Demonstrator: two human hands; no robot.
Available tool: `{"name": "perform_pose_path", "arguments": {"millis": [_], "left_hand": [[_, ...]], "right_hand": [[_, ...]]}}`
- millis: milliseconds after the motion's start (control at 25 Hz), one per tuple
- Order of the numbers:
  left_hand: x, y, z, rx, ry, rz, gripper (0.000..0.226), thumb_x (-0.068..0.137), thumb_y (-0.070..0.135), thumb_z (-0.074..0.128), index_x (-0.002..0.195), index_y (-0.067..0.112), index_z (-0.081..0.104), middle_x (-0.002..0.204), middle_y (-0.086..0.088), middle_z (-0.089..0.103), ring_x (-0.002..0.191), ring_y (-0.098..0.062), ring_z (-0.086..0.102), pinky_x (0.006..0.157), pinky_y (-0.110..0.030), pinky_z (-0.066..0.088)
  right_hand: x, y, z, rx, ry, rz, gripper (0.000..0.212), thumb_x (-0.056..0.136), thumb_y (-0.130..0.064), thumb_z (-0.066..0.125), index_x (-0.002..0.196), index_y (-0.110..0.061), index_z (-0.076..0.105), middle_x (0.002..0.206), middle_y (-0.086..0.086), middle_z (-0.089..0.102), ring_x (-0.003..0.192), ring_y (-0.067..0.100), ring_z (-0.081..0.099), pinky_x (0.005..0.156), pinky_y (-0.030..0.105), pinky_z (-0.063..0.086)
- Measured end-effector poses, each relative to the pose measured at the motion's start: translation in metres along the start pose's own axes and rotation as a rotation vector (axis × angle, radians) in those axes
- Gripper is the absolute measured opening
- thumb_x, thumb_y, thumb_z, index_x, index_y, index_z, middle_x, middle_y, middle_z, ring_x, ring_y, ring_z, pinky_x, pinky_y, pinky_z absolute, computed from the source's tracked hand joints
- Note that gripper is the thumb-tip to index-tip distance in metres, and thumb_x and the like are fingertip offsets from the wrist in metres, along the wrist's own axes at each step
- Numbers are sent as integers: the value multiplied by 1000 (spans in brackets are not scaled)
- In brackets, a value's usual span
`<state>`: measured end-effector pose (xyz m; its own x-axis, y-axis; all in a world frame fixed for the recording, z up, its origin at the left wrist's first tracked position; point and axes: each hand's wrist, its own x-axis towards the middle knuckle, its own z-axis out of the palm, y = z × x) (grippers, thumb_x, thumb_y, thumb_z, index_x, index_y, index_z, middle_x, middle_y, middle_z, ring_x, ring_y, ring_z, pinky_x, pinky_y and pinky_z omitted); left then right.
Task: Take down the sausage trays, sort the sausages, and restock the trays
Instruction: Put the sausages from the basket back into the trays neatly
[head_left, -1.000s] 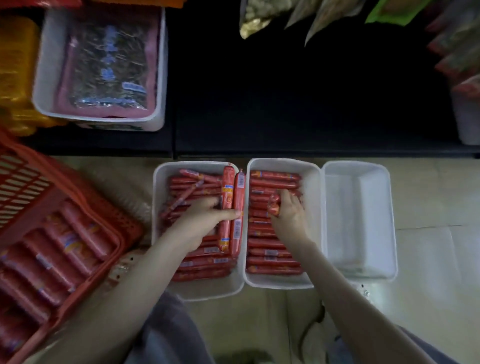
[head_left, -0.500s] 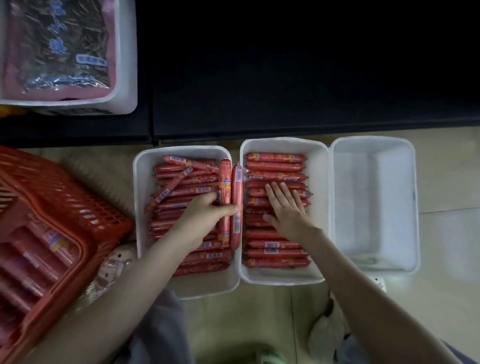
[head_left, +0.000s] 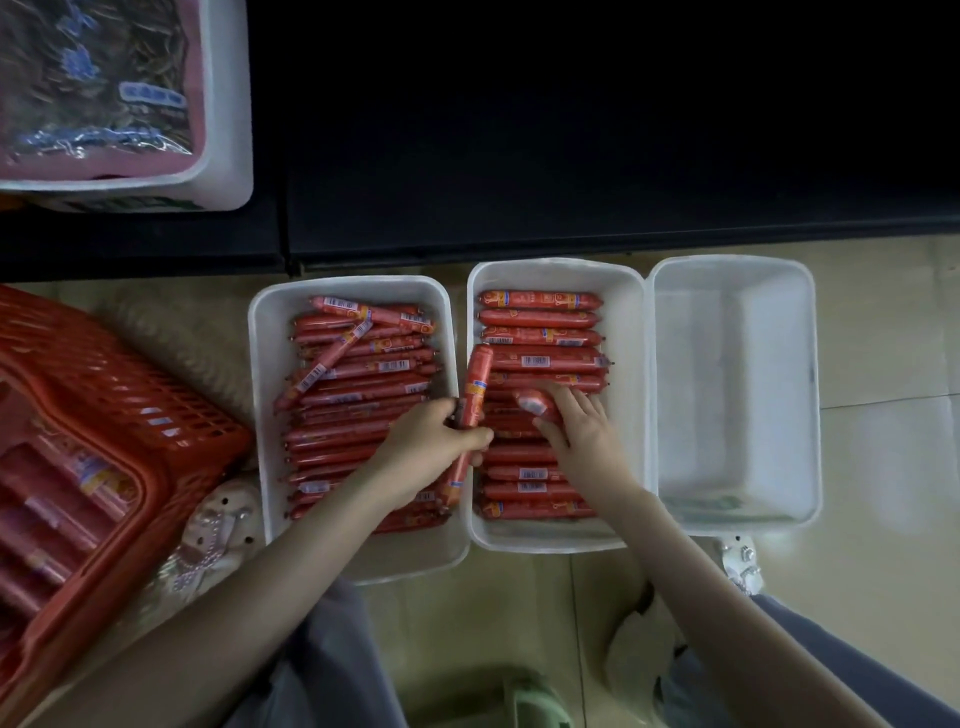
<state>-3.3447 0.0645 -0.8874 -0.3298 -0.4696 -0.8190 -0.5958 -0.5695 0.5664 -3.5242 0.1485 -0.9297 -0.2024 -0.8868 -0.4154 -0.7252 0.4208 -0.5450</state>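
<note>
Sausage (head_left: 475, 395) gripped in left hand (head_left: 431, 441) over middle tray (head_left: 550, 271) left edge, ready for a slot; right hand (head_left: 584, 434) apparently pinches second sausage (head_left: 532, 402), aligning rows.

Arms bare as far back as they show from L hand (head_left: 431, 447) & R hand (head_left: 582, 441). Under both arms, nearer the body, grey trousers (head_left: 322, 670). Left of L hand, a pale shoe (head_left: 223, 519) w/ round holes & bead strings. Right of R hand & lower, a white shoe (head_left: 743, 564) w/ shiny studs.
</note>
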Motion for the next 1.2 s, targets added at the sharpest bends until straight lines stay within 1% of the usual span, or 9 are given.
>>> {"name": "perform_pose_path", "arguments": {"millis": [160, 320, 440, 600, 680, 800, 920, 1080, 1200], "left_hand": [[4, -8, -2, 125, 72, -26, 15, 89, 25, 62, 100, 15, 59, 82, -4, 69, 66, -13, 64, 60, -25, 51], [3, -10, 0, 201, 64, -15, 17, 92, 22, 56, 109, 19, 54, 86, -5, 66, 68, -13, 61, 58, -24, 48], [2, -8, 1, 481, 124, 150, 24, 93, 23, 56, 116, 20, 53, 85, 0, 63, 70, -15, 61, 56, -22, 39], [-1, -2, 10, 776, 124, 362, 40, 91, 30, 59, 128, 16, 52, 110, -3, 67, 101, -21, 62, 74, -22, 40], [-4, 0, 13, 807, 115, 412, 41, 94, 30, 55, 132, 19, 49, 124, 1, 60, 111, -17, 56, 84, -21, 39], [-1, 0, 7, 850, 203, 452, 46, 96, 30, 50, 140, 18, 40, 137, 0, 47, 127, -18, 41, 103, -27, 33], [-2, -2, 2, 932, 149, 427, 49, 96, 30, 49, 142, 16, 36, 142, -1, 40, 134, -18, 33, 111, -31, 29], [-25, 8, -16, 980, 174, 468, 41, 98, 29, 45, 138, 20, 42, 137, 3, 45, 124, -15, 45, 98, -28, 39], [-66, 24, -53, 950, 221, 502, 35, 99, 32, 42, 133, 26, 45, 137, 8, 47, 124, -13, 48, 96, -27, 39]], "right_hand": [[21, 24, 16, -324, -54, -215, 57, 88, -8, 63, 141, -14, 43, 130, 9, 55, 113, 31, 52, 96, 54, 44], [23, 10, 20, -454, -191, -156, 78, 90, -3, 49, 152, -23, 6, 157, 5, 13, 140, 27, 15, 115, 47, 12], [6, -13, 15, -316, 177, -380, 71, 87, -16, 57, 149, -10, 23, 148, 10, 34, 136, 26, 27, 112, 48, 22], [-4, -17, 25, -388, 224, -663, 50, 87, -18, 57, 134, -7, 43, 108, 8, 63, 106, 25, 57, 104, 43, 37], [-5, -2, 24, -445, 227, -603, 47, 85, -12, 65, 128, -9, 45, 96, 6, 63, 88, 25, 60, 89, 41, 49], [-8, 31, 20, -533, 121, -347, 68, 68, -15, 84, 128, -11, 52, 105, 6, 64, 93, 26, 63, 79, 40, 54], [-11, 48, 24, -648, -96, -215, 82, 73, -22, 78, 144, -12, 38, 136, 9, 52, 120, 30, 53, 99, 46, 45], [-24, 20, 13, -573, -214, -47, 76, 93, -31, 51, 152, -14, 7, 157, 9, 18, 142, 29, 23, 116, 46, 18], [-29, -37, -5, -586, -41, -173, 77, 82, -12, 62, 148, -6, 24, 145, 15, 41, 129, 33, 44, 106, 49, 37]]}}
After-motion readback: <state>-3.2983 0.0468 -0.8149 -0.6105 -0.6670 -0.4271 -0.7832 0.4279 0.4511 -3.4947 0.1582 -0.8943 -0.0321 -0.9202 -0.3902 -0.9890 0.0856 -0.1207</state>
